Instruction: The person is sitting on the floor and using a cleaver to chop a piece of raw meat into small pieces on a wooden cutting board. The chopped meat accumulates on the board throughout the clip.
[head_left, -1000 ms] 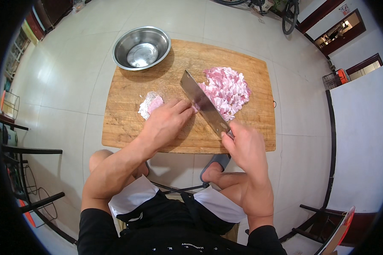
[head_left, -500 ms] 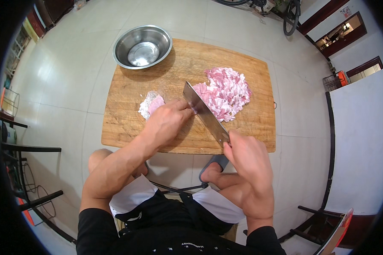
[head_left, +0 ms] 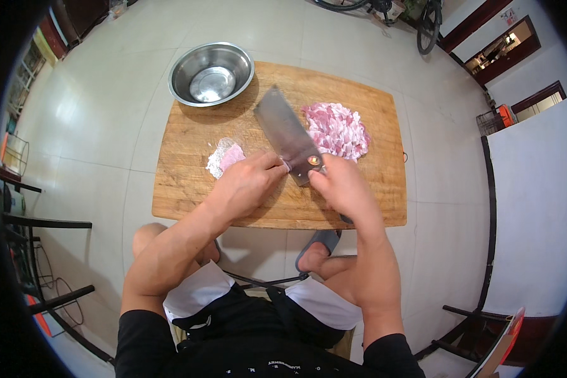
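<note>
My right hand [head_left: 343, 189] is closed round the handle of a broad metal cleaver [head_left: 282, 123]. Its blade is tilted so that the flat side shows, with the tip toward the far side of the wooden board [head_left: 189, 195]. Just left of the blade, the curled fingers of my left hand [head_left: 251, 181] press on a small piece of meat [head_left: 285, 165], mostly hidden under the fingertips. Beyond the blade to the right lies a heap of sliced pink meat [head_left: 339, 132]. A pink chunk of meat [head_left: 233, 155] rests on whitish bits [head_left: 217, 162] beside my left hand.
A steel bowl [head_left: 212, 74] stands at the board's far left corner. Tiled floor [head_left: 101, 126] surrounds the board. Dark chair parts [head_left: 50, 220] show at the left, a white panel [head_left: 529, 220] at the right, and a bicycle wheel [head_left: 429, 28] at the far right.
My right hand has moved up and leftward, and the cleaver has shifted away from me and turned its flat side into view. My left hand stays nearly in place.
</note>
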A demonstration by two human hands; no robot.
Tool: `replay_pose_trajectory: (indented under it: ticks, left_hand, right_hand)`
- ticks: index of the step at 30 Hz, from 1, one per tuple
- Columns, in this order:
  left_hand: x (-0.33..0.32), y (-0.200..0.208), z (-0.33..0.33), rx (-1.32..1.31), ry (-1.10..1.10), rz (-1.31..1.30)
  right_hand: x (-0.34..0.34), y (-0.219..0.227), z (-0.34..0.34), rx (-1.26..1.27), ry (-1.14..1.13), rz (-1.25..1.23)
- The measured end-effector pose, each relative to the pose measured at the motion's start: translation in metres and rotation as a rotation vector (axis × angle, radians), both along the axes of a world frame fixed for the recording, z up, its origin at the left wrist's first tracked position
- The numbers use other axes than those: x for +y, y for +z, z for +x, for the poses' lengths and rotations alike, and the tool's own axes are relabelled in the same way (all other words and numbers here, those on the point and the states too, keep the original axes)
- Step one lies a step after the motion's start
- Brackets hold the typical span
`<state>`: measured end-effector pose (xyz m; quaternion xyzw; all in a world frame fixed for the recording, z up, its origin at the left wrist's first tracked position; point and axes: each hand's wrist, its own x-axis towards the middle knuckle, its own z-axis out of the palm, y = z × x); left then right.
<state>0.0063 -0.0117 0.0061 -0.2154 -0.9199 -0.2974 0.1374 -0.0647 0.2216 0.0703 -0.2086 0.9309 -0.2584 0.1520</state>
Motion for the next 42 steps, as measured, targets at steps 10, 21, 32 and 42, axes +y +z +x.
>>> replay_pose_trajectory:
  ticks: [10, 21, 32, 42]
  left_hand:
    - [-0.003, -0.003, 0.001, 0.004, 0.017, 0.002]
    - [-0.001, -0.004, 0.003, -0.008, 0.037, -0.056]
    - [-0.002, -0.004, 0.003, 0.086, 0.021, -0.092]
    - [-0.003, -0.004, 0.001, -0.004, 0.016, -0.044]
  right_hand:
    - [0.079, 0.014, -0.020, -0.625, -0.274, -0.214]
    - [0.058, 0.030, 0.026, -0.031, -0.267, -0.158]
    - [0.037, 0.040, 0.056, 0.129, -0.054, 0.033]
    - [0.026, 0.052, 0.085, 0.197, 0.014, 0.173]
